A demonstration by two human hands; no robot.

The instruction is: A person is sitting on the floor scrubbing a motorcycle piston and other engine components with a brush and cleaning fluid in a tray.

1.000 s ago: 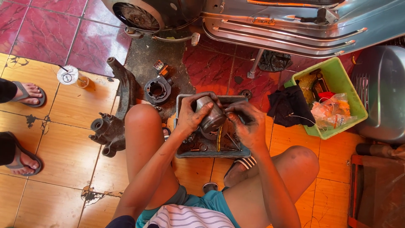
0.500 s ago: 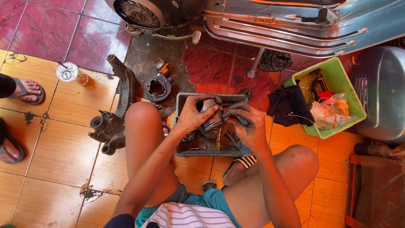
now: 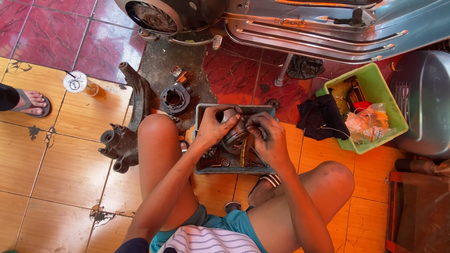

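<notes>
Grimy metal piston [image 3: 234, 136] gripped by left hand [image 3: 214, 127] and right hand [image 3: 268, 139], now lower – closer over grey tray [image 3: 201, 112] than before.

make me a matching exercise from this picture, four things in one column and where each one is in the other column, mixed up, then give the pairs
Things:
1. round metal part
2. green bin
3. black cloth
4. lidded cup

Places:
A. draped over the bin's left edge
B. on the orange tiles at far left
C. between both hands, over the grey tray
D. right, beside the scooter body

Pairs: 1-C, 2-D, 3-A, 4-B
</notes>
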